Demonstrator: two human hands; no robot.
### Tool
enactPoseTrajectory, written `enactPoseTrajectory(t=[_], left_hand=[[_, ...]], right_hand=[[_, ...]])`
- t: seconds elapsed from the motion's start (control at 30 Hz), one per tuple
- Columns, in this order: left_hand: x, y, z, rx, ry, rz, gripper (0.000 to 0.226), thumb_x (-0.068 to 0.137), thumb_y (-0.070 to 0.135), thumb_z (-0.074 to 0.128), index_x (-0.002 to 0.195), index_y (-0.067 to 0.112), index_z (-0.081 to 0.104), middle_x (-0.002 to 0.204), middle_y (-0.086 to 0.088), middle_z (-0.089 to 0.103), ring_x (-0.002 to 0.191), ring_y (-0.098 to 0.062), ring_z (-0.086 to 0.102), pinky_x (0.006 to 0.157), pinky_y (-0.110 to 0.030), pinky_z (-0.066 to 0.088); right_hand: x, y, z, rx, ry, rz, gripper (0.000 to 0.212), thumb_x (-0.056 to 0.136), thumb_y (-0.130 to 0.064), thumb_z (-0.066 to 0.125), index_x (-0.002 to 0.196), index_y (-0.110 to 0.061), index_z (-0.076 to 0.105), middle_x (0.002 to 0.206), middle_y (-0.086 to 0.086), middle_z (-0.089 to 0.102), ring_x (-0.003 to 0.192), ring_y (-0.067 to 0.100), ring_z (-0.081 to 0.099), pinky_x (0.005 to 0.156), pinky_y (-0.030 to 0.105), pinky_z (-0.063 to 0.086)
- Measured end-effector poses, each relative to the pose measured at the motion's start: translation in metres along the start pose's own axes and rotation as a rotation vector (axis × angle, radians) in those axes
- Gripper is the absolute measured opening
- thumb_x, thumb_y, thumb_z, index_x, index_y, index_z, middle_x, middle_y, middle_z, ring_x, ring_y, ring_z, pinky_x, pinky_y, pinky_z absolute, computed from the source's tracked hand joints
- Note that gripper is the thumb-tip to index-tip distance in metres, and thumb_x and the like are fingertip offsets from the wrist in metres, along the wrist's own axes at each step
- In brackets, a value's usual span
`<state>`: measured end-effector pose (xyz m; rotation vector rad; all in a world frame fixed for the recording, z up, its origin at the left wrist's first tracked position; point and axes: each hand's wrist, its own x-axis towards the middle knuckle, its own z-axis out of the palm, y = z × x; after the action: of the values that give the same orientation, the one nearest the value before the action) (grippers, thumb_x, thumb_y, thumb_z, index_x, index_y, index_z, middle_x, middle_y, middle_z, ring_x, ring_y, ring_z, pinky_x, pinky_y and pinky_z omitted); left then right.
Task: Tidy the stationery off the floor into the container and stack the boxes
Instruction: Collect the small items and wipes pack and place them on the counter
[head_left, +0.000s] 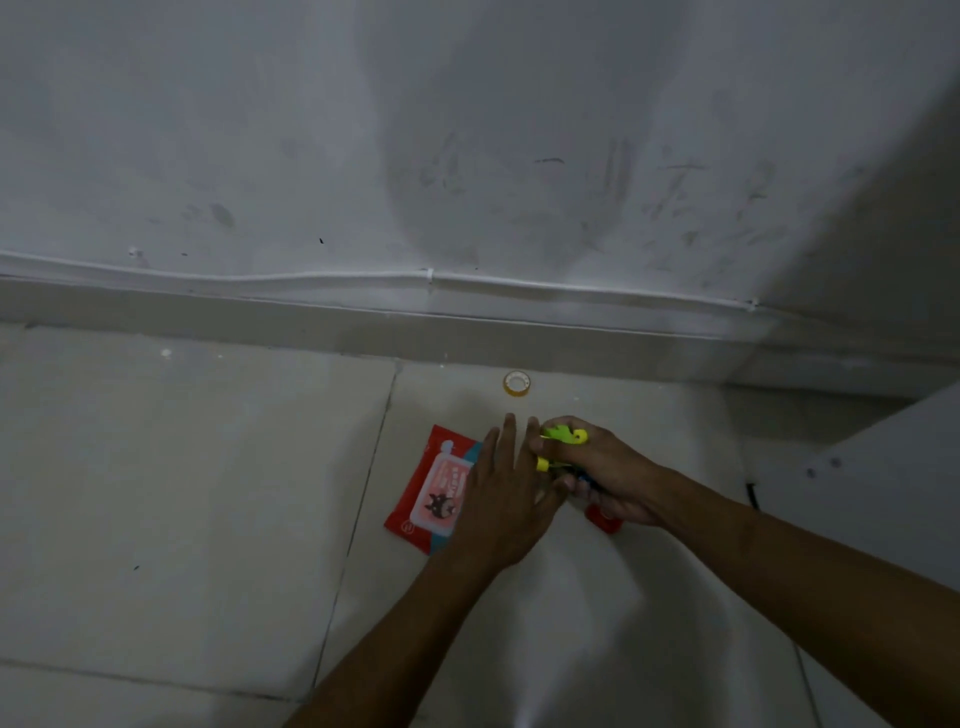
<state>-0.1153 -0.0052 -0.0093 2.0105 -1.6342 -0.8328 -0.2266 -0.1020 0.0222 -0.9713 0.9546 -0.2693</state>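
**A:** Two hands are working down here on the pale tiled floor (182, 493), close to the scuffed white wall (467, 130). What are you holding?

**B:** Starting with the biggest thing: the flat red plastic packet with a cartoon label (434, 488) is lying on the tile, and my left hand (501, 499) is hovering partly over its right edge with the fingers straight and spread, gripping nothing. I'm judging it soft, light and a bit slippery, so I'd be pinching it by an edge or sliding fingers under it.

**A:** And the right?

**B:** My right hand (605, 475) is curling round a small bundle: a lime-green and yellow plastic piece (563, 435) is poking out at the top, with something blue and dark beneath. These are looking light and stiff, easy to drop if I'm adding more, so I'd be keeping the fingers wrapped tight.

**A:** Anything else loose?

**B:** A small red item (602, 517) is peeking out under my right hand; I can't tell what it is. Smallest, a little yellowish roll of clear tape (517, 384) is sitting by the skirting, well apart from the packet. It should be rigid, and hooking a finger through the hole would be working well.

**A:** The container, the boxes?

**B:** Not showing. The light is dim, and my hands are hiding most of the bundle.
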Motion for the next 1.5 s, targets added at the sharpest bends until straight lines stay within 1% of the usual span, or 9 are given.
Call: enactPoseTrajectory(t=[0.13, 0.3, 0.43, 0.57, 1.0, 1.1, 1.27, 1.37, 1.5], left_hand=[[0.004, -0.017, -0.01, -0.024, -0.091, 0.025, 0.081, 0.087, 0.063, 0.042, 0.15, 0.032, 0.002, 0.16, 0.0, 0.001, 0.146, -0.021, -0.002, 0.116, -0.041, 0.006], [0.005, -0.046, -0.019, -0.014, 0.154, -0.157, 0.074, 0.084, 0.048, 0.062, 0.144, 0.018, 0.032, 0.149, -0.006, 0.035, 0.135, -0.023, 0.031, 0.113, -0.039, 0.028], [-0.008, -0.066, -0.007, 0.13, 0.134, -0.294, 0.088, 0.078, 0.054, 0.065, 0.146, 0.019, 0.022, 0.152, -0.007, 0.026, 0.139, -0.027, 0.023, 0.114, -0.046, 0.025], [-0.023, -0.08, 0.006, 0.277, 0.071, -0.303, 0.098, 0.072, 0.064, 0.063, 0.148, 0.026, 0.013, 0.156, -0.005, 0.01, 0.14, -0.03, 0.016, 0.112, -0.05, 0.026], [-0.028, -0.075, -0.002, 0.221, 0.137, -0.232, 0.058, 0.085, 0.041, 0.062, 0.133, 0.015, 0.04, 0.145, -0.006, 0.038, 0.13, -0.022, 0.037, 0.106, -0.037, 0.04], [-0.031, -0.073, -0.008, 0.184, 0.145, -0.226, 0.046, 0.089, 0.035, 0.059, 0.126, 0.013, 0.044, 0.142, -0.008, 0.043, 0.128, -0.022, 0.041, 0.103, -0.036, 0.042], [-0.034, -0.069, -0.017, 0.235, 0.22, -0.198, 0.043, 0.096, 0.026, 0.048, 0.136, 0.014, 0.038, 0.146, -0.008, 0.042, 0.13, -0.018, 0.044, 0.105, -0.027, 0.039], [-0.035, -0.062, -0.025, 0.254, 0.266, -0.175, 0.041, 0.097, 0.025, 0.044, 0.136, 0.015, 0.036, 0.14, -0.007, 0.048, 0.122, -0.016, 0.051, 0.096, -0.025, 0.042], [-0.027, -0.045, -0.038, 0.108, 0.355, -0.132, 0.024, 0.097, 0.023, 0.046, 0.119, 0.015, 0.048, 0.101, -0.009, 0.067, 0.08, -0.019, 0.061, 0.062, -0.026, 0.044]], right_hand=[[-0.003, -0.003, -0.009, -0.289, 0.029, -0.083, 0.019, 0.08, -0.022, 0.073, 0.091, -0.009, 0.066, 0.072, 0.015, 0.061, 0.05, 0.019, 0.044, 0.035, 0.018, 0.031], [-0.003, -0.012, -0.025, -0.582, 0.132, -0.067, 0.009, 0.076, -0.02, 0.075, 0.084, -0.018, 0.07, 0.065, 0.001, 0.063, 0.051, 0.01, 0.052, 0.041, 0.019, 0.037], [-0.002, -0.009, -0.043, -0.81, 0.219, -0.084, 0.017, 0.074, -0.018, 0.078, 0.086, -0.017, 0.067, 0.071, -0.002, 0.064, 0.062, 0.012, 0.059, 0.044, 0.014, 0.042], [-0.001, -0.002, -0.055, -1.087, 0.236, -0.134, 0.027, 0.074, -0.024, 0.078, 0.096, -0.016, 0.066, 0.09, 0.0, 0.064, 0.086, 0.018, 0.06, 0.07, 0.023, 0.043], [0.01, 0.011, -0.026, -1.139, 0.083, -0.16, 0.024, 0.071, -0.024, 0.076, 0.091, -0.025, 0.064, 0.089, 0.001, 0.069, 0.082, 0.015, 0.062, 0.068, 0.022, 0.046], [0.01, 0.01, -0.015, -1.147, 0.047, -0.157, 0.025, 0.071, -0.026, 0.078, 0.088, -0.03, 0.06, 0.084, -0.004, 0.066, 0.077, 0.01, 0.061, 0.062, 0.014, 0.043], [0.007, 0.013, -0.007, -1.192, -0.026, -0.148, 0.023, 0.07, -0.034, 0.078, 0.084, -0.032, 0.06, 0.079, -0.011, 0.064, 0.071, 0.005, 0.059, 0.054, 0.001, 0.035], [0.005, 0.014, -0.005, -1.17, -0.044, -0.15, 0.022, 0.071, -0.032, 0.078, 0.081, -0.032, 0.058, 0.076, -0.01, 0.065, 0.072, 0.009, 0.064, 0.055, 0.001, 0.035], [-0.001, 0.005, -0.007, -1.012, -0.035, -0.158, 0.017, 0.073, -0.02, 0.077, 0.078, -0.027, 0.062, 0.07, -0.002, 0.071, 0.069, 0.017, 0.071, 0.064, 0.015, 0.052]])
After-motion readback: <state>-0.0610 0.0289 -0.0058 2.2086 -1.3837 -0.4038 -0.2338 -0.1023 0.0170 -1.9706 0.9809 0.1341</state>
